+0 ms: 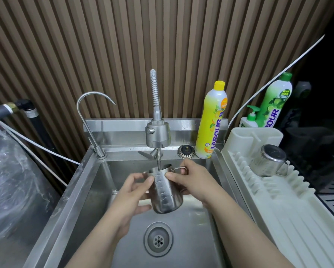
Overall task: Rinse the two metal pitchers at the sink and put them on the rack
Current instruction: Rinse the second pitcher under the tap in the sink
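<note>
Beneath the faucet [158, 135], the left hand [131, 192] and right hand [189, 178] both grip the tilted pitcher [165, 192] under the stream. It is stiff, light steel, probably slippery when wet; its handle [179, 168] by the right hand looks the surest hold.

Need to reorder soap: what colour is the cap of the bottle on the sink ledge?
Yellow cap, head view.

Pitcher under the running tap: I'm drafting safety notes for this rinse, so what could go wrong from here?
1. The held pitcher is wet, and the left hand and right hand grip its smooth wall; it might slip and drop into the sink.
2. The water stream hits near its rim, so it may splash out of the sink.
3. Setting it on the rack could knock the racked pitcher standing there.
</note>
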